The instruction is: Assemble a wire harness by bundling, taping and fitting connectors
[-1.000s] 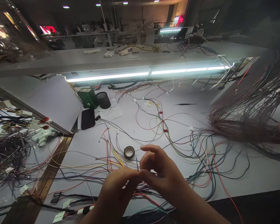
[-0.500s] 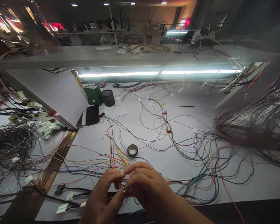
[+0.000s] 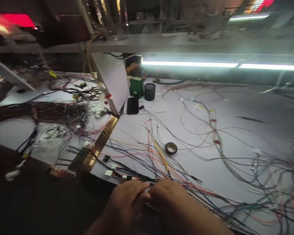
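Scene slides right as the view swings left

Compared with half a second ago, the tape [image 3: 171,153] sits farther right in the frame, and the gap between left finger and thumb is narrower.

At the left, a tangle [image 3: 73,112] of wire lies behind a clear bag [image 3: 47,143]. Left of centre, the phone-like slab [image 3: 132,106], green box [image 3: 136,87] and cup [image 3: 149,92] crowd the white panel [image 3: 112,81], probably pushed there to be out of the way. Wires [image 3: 165,160] fan over the lower middle and on to the lower right; they pass close behind the hands, likely laid lengthwise so each end can be reached. The tape lies just beyond, perhaps for easy reach.

At bottom centre, the left hand [image 3: 124,202] curls inward, fingers bunched, thumb near the forefinger. Just beside it, the right hand [image 3: 170,197] bends down with its fingers close together. Their tips nearly meet, presumably to steady something small from both sides. A dark bit shows between them; whether either hand pinches it, I cannot tell.
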`<action>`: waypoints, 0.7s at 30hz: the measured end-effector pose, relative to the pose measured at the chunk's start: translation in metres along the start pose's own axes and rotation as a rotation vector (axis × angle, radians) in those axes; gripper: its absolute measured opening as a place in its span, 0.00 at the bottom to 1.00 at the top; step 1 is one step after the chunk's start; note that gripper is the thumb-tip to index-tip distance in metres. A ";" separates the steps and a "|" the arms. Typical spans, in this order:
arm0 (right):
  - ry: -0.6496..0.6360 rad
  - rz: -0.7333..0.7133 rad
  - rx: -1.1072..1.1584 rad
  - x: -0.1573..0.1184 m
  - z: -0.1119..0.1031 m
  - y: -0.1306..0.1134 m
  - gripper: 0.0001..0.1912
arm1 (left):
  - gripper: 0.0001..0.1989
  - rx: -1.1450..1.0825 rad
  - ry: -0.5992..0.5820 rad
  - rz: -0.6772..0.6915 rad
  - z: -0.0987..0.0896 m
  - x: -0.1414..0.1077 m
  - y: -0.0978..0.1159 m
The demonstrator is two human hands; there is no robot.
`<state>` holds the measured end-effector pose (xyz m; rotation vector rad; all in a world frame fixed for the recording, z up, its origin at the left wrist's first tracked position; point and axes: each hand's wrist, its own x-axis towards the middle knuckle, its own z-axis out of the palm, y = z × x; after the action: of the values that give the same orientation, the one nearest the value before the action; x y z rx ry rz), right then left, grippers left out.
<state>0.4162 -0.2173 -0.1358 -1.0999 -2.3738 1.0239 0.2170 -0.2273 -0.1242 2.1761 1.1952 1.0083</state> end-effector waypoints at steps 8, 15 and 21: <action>-0.119 0.049 0.313 0.010 0.009 -0.008 0.11 | 0.13 -0.011 -0.147 -0.068 0.001 -0.026 -0.013; -0.185 0.161 0.305 0.023 -0.006 0.002 0.13 | 0.17 -0.288 -0.018 -0.331 0.002 -0.028 -0.017; -0.042 0.005 -0.084 0.025 -0.004 0.007 0.14 | 0.22 -0.768 0.045 -0.737 0.007 -0.012 -0.019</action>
<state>0.4065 -0.1933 -0.1382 -1.1250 -2.4682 0.9663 0.2084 -0.2283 -0.1462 1.0099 1.2086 0.9509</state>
